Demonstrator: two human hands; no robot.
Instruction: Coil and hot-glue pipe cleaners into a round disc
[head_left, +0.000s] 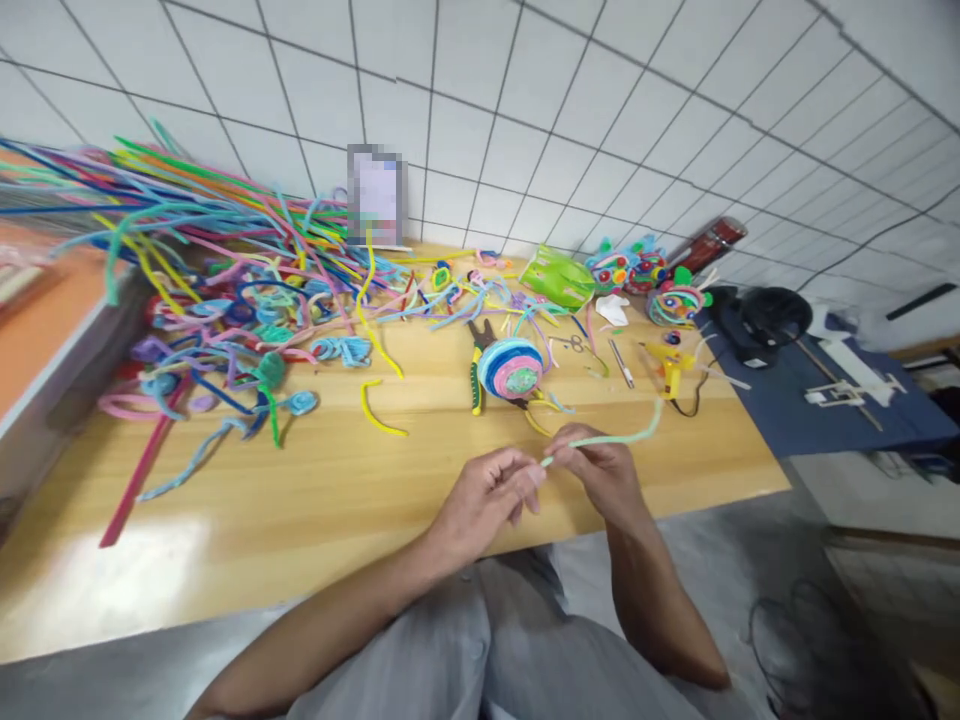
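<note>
A pale green pipe cleaner (619,438) runs between my two hands above the front of the table. My left hand (495,492) is closed, pinching its short end between thumb and fingertips. My right hand (598,468) pinches the same pipe cleaner a little further along, and its long end curves away to the right. Just beyond my hands sits a round coil (514,368) of blue, white and pink pipe cleaners with a green centre. Pliers with green and yellow handles (475,385) lie against its left side.
Many loose pipe cleaners (247,310) heap up at the left. A yellow glue gun (671,372) stands at the right, near a pen (622,362) and small scissors (574,345). A green packet (556,277) and colourful pipe-cleaner figures (630,265) line the tiled wall.
</note>
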